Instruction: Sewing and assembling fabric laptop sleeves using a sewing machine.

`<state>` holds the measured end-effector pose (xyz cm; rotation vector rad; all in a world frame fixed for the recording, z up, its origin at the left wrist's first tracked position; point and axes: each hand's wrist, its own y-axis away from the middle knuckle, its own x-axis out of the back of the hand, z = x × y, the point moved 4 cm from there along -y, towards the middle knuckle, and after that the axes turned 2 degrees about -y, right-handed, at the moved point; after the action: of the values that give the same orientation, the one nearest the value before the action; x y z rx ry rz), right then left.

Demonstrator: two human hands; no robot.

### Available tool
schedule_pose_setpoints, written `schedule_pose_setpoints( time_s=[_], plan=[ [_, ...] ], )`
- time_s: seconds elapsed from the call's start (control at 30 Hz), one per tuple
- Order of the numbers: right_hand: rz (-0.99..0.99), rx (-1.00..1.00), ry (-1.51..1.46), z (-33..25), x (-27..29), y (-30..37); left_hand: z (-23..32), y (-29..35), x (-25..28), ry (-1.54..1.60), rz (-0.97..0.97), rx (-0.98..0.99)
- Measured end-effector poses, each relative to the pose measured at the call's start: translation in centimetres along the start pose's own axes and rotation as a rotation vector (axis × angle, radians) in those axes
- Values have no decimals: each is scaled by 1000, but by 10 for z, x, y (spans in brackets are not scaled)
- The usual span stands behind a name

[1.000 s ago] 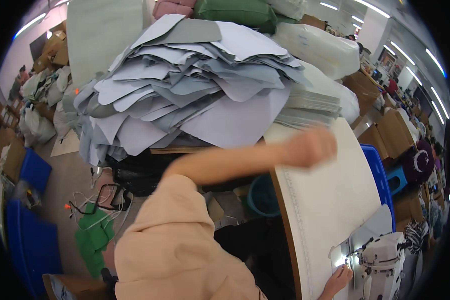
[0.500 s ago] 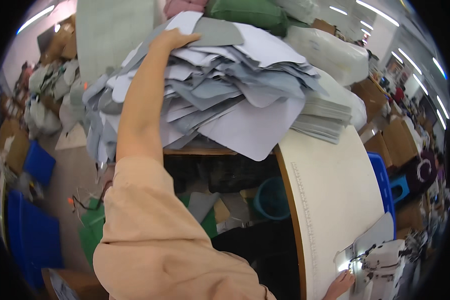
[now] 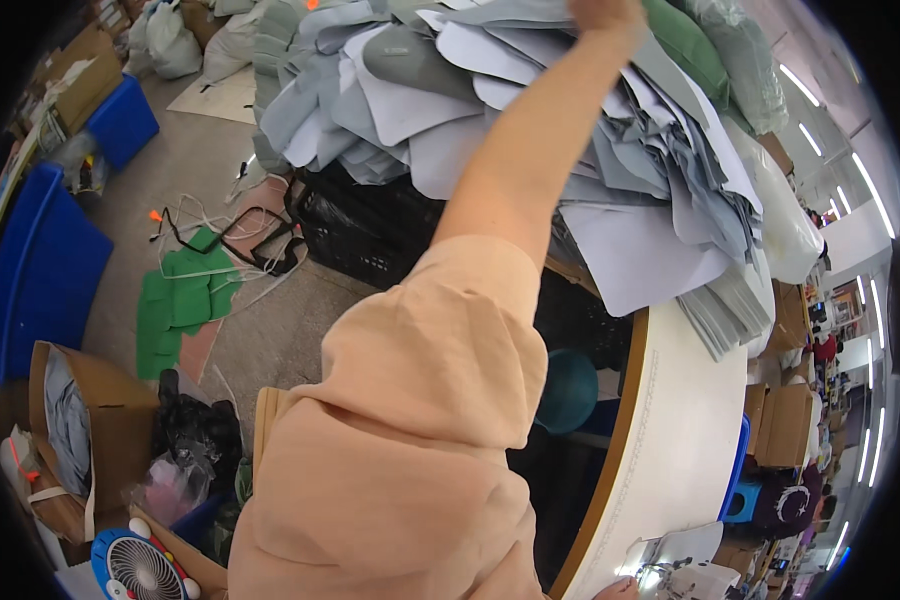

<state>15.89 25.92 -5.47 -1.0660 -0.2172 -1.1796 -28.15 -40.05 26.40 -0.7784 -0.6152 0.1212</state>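
Observation:
My left arm stretches out to a big heap of cut fabric pieces (image 3: 650,245), grey on one side and whitish on the other. At the top edge, my left hand (image 3: 605,14) lies over the upper part of the heap; its fingers are cut off and blurred. Only a bit of my right hand (image 3: 620,590) shows at the lower edge, beside the lit needle area of a sewing machine (image 3: 700,580). A grey piece (image 3: 692,543) lies at that machine. What the right fingers hold, if anything, is hidden.
The white tabletop (image 3: 685,400) curves along the right, with a neat grey stack (image 3: 730,310) on it. Beneath are a teal bucket (image 3: 567,390) and a black crate (image 3: 355,225). Blue bins (image 3: 45,270), green scraps (image 3: 185,295), a carton (image 3: 110,430) and a small fan (image 3: 140,568) stand left.
The view has swung to the left and downward. My left hand has shifted from the heap's upper left toward its upper right. My right hand stays by the sewing machine, now mostly cut off.

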Motion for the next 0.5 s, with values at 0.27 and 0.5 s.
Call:
schedule_pose_setpoints(
  time_s=[0.27, 0.5],
  plan=[
    [94, -157, -498, -21, 16, -20, 66, 154, 131, 1094, 114, -1177],
    [69, -221, -550, -59, 101, -78, -3, 256, 185, 1316, -1046, -1567]
  ],
)
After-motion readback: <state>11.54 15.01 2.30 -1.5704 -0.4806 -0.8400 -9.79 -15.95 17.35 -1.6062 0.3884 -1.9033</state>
